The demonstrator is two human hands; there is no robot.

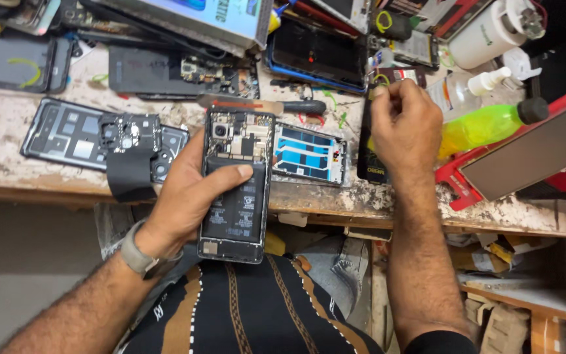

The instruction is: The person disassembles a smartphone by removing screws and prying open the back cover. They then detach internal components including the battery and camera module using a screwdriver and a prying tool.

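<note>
Gripping opened phone (236,190) w/ left hand (188,190), thumb across.

A black rectangular smartphone with its back cover removed (236,187) is held upright over the front edge of the workbench, its camera end pointing away from the person. The exposed inside shows a round camera lens at the top left, a circuit board with metal shields beneath it, and a large black battery with small white print filling the lower half. A thumb lies across the battery's upper edge.
</note>
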